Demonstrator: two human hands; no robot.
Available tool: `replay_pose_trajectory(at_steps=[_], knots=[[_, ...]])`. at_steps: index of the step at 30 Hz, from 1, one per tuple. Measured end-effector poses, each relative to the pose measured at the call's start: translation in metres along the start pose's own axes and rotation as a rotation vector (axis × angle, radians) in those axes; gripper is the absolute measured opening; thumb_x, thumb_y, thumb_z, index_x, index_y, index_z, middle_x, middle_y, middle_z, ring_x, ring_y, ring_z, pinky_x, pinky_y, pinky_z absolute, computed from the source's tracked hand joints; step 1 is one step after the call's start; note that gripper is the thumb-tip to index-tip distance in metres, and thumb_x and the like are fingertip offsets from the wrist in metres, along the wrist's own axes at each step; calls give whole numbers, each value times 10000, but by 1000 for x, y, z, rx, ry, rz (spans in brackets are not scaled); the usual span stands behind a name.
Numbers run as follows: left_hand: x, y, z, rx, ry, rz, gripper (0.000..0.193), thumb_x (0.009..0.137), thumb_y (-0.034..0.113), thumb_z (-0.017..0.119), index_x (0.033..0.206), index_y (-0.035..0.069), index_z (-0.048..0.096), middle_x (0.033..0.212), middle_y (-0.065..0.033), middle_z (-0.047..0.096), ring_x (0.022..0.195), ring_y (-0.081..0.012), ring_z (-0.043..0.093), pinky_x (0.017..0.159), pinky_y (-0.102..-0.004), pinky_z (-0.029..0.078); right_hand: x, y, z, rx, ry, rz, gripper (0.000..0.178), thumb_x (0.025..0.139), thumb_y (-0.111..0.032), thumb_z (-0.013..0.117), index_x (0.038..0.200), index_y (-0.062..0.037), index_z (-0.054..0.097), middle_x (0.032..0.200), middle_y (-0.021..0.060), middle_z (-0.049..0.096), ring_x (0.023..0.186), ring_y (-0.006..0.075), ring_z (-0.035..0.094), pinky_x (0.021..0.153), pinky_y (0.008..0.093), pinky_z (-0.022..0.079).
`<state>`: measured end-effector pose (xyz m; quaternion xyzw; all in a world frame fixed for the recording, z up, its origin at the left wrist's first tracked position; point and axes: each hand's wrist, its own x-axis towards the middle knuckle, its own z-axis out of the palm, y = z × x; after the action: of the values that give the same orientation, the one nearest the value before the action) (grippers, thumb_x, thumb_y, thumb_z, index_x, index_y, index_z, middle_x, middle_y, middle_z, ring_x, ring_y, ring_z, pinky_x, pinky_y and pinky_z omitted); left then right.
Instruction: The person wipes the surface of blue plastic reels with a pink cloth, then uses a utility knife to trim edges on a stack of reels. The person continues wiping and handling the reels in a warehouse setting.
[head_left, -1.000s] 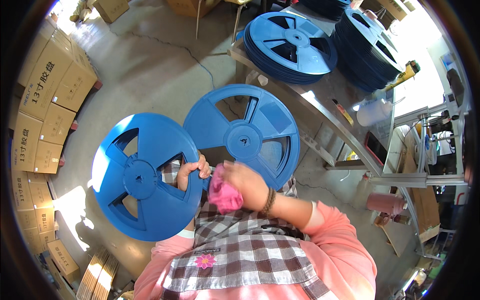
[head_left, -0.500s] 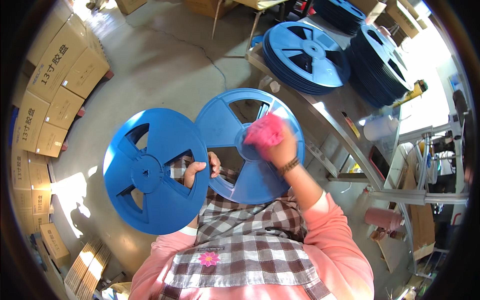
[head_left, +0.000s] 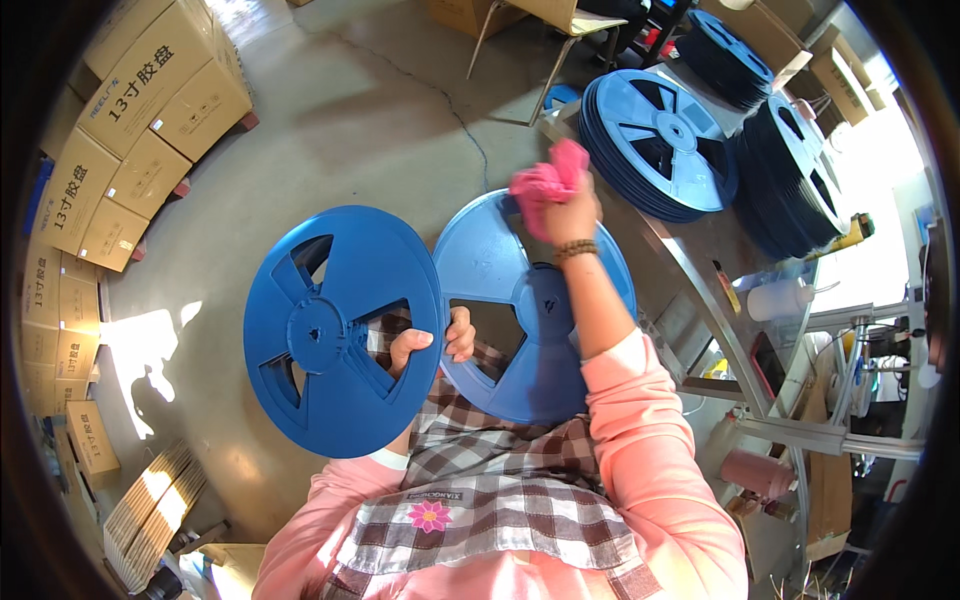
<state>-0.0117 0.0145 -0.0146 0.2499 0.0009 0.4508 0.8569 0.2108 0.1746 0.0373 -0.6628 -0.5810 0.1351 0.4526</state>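
My left hand [head_left: 432, 346] grips a large blue plastic reel [head_left: 340, 330] through one of its spoke openings and holds it upright on the left. A second blue reel [head_left: 500, 300] leans next to it against my checked apron, right beside that hand. My right hand [head_left: 568, 212] is raised at the top rim of this second reel, closed on a crumpled pink cloth [head_left: 545, 180]. My pink sleeve runs down from that wrist, which wears a bead bracelet.
A metal workbench [head_left: 690, 270] on the right carries stacks of blue reels [head_left: 660, 140], a white bottle [head_left: 780, 298] and a phone. Cardboard boxes [head_left: 110, 130] line the concrete floor at the left. A chair stands at the top.
My right hand has swept the pink cloth from the reel's lower middle up across its face to the top rim. The left hand and its reel have shifted slightly.
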Motion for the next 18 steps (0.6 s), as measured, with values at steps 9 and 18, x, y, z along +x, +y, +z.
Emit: replay_pose_trajectory(at_steps=[9, 18], knots=[[-10, 4, 8, 24, 62, 16, 421, 734, 317, 624, 993, 7, 504, 805, -55, 389, 692, -155, 426, 665, -291, 416, -87, -1, -76, 168, -633, -591, 593, 668, -310, 844, 1142, -50, 600, 1152, 190, 646, 1128, 331, 608, 941, 399, 503], [-4, 7, 10, 45, 47, -79, 324, 752, 318, 602, 841, 48, 446, 781, -35, 374, 676, -124, 407, 652, -270, 398, -99, -13, -51, 282, -373, -596, 340, 770, -196, 736, 1069, -83, 620, 1008, 158, 668, 980, 310, 649, 839, 410, 516]])
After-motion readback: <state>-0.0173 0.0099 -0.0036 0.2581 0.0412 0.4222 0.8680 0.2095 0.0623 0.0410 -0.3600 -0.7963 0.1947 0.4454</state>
